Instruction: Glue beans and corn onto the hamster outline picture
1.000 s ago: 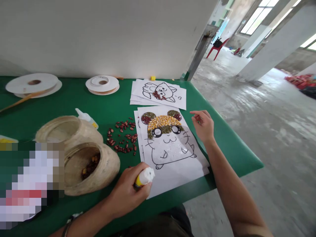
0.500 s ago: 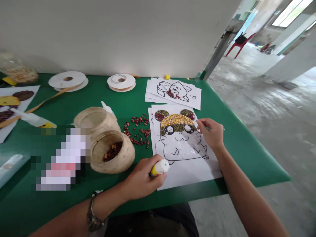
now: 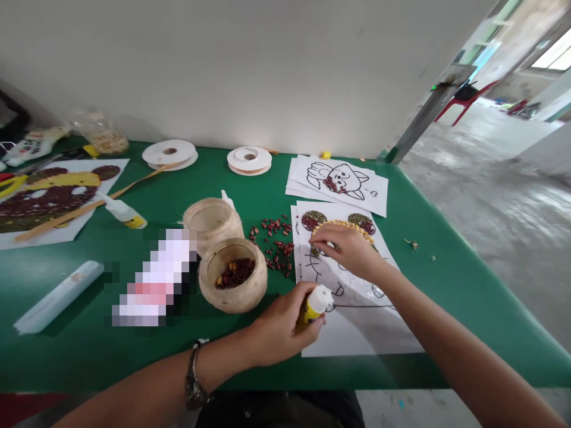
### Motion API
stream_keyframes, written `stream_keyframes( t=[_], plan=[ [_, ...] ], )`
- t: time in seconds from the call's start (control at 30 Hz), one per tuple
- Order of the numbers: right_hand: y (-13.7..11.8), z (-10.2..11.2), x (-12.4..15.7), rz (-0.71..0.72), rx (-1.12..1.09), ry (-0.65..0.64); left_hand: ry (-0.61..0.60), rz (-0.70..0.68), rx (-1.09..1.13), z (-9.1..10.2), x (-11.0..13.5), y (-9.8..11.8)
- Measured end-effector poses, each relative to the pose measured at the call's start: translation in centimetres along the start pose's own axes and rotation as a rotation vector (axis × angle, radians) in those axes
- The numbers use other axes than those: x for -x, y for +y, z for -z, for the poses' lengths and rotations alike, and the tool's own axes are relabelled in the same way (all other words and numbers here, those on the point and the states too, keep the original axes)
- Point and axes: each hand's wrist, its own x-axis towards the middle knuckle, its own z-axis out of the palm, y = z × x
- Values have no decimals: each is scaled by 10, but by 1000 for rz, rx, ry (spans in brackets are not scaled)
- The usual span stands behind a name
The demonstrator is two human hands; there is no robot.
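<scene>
My left hand (image 3: pixel 279 327) is closed around a small glue bottle (image 3: pixel 316 304) with a white cap and yellow label, resting at the near edge of a paper sheet. That sheet is a hamster drawing (image 3: pixel 352 279) whose head is filled with yellow, green and dark seeds. My right hand (image 3: pixel 348 249) reaches across the drawing, fingers pinched over the hamster's face; what they hold is hidden. Loose red beans (image 3: pixel 274 241) lie just left of the sheet.
Two woven jars (image 3: pixel 232 279) stand left of the beans, the near one holding beans. A second drawing (image 3: pixel 339 181) lies behind. Tape rolls (image 3: pixel 248 159), a glue bottle (image 3: pixel 120 209), a bear seed picture (image 3: pixel 49 193) and a white tube (image 3: pixel 57 297) sit on the green table (image 3: pixel 446 285).
My right hand has moved left from the sheet's right edge onto the hamster's face. The view has swung left, showing more of the table. The left hand keeps the glue bottle.
</scene>
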Motion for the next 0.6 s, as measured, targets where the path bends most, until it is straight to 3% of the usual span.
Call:
stream_keyframes(
  t=[0.1,0.2,0.4,0.47,0.6],
  plan=[
    [-5,-3,-23,-11,-46,-55,28,-22,-93,3,2,-2],
    [-8,-6,-34,-62,-127,-178,6,-185,-241,6,5,-3],
    [-32,-29,-36,82,-667,-370,-34,-518,-392,7,10,-1],
    [-44,-42,-38,145,-758,-369,-5,-615,-376,6,11,1],
    [-59,-60,-43,202,-785,-244,136,-859,-262,10,19,9]
  ],
)
